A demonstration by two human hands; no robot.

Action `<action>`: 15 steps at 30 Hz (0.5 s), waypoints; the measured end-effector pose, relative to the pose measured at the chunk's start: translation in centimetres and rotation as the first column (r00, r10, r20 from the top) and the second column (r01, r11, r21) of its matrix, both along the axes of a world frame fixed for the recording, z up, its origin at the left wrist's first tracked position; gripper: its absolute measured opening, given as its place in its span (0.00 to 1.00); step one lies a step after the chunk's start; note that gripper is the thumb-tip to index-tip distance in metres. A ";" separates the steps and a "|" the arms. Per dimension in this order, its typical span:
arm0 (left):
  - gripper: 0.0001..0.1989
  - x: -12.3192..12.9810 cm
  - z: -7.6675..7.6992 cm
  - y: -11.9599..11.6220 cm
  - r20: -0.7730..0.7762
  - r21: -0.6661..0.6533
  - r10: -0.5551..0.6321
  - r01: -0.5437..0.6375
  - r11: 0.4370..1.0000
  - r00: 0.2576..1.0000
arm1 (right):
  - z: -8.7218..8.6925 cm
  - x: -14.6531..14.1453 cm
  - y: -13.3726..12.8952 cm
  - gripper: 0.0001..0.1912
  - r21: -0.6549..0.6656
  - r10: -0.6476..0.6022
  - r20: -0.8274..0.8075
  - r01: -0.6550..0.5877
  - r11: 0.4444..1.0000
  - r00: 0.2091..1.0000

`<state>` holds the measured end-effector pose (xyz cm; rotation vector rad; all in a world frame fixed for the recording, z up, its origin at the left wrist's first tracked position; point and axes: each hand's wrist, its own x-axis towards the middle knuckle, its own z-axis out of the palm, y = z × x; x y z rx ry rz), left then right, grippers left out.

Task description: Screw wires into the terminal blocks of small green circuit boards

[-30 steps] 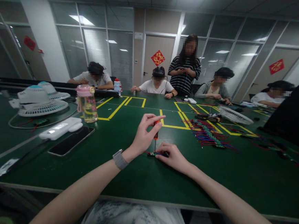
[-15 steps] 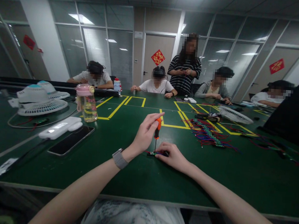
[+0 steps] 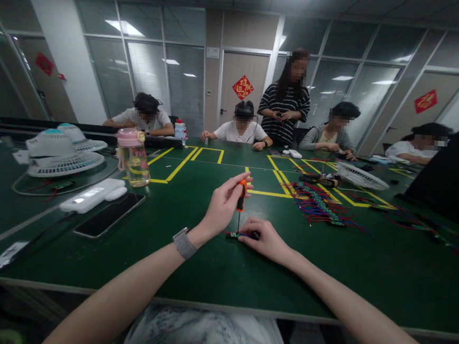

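My left hand is wrapped round the orange and black handle of a screwdriver. The screwdriver stands upright, its thin shaft reaching down to a small green circuit board on the table. From the right, my right hand holds the board's right end, its fingers bent low against the tabletop. Red and blue wires show at the board. The exact spot where the tip meets the board is too small to make out.
On the green table, a phone, white power strip, bottle and fans are at left. Several wired boards and a fan grille lie at right. Several people sit or stand opposite.
The fingers of my left hand have shifted round the screwdriver handle, with more fingertips showing at its right. My right hand and the board have hardly moved.
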<state>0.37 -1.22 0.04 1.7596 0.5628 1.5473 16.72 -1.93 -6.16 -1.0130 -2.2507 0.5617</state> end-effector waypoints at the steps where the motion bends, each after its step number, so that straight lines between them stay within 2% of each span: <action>1: 0.16 0.0 0.0 0.0 0.004 -0.006 0.007 -0.007 1.000 1.000 | 0.0 0.0 0.0 0.06 -0.003 -0.001 -0.001 0.001 1.000 1.000; 6: 0.12 -0.2 0.0 0.0 -0.069 0.134 0.225 -0.214 0.968 0.972 | 0.1 0.0 -0.1 0.06 -0.006 -0.012 0.004 0.012 1.000 1.000; 7: 0.12 -0.1 0.0 0.0 -0.065 0.137 0.219 -0.209 0.968 0.974 | 0.1 0.0 -0.1 0.06 -0.006 -0.013 0.003 0.013 1.000 1.000; 11: 0.16 0.1 0.0 0.0 0.006 0.025 0.031 -0.031 0.999 0.999 | 0.0 0.0 0.0 0.06 -0.001 -0.008 0.000 0.008 1.000 1.000; 12: 0.16 0.1 0.0 0.0 0.017 0.008 0.018 -0.018 1.000 1.000 | 0.0 0.0 0.0 0.06 -0.002 -0.008 0.000 0.008 1.000 1.000; 15: 0.13 0.0 0.0 0.0 -0.024 0.067 0.139 -0.137 0.988 0.990 | 0.0 0.0 0.0 0.06 -0.008 -0.013 -0.002 0.013 1.000 1.000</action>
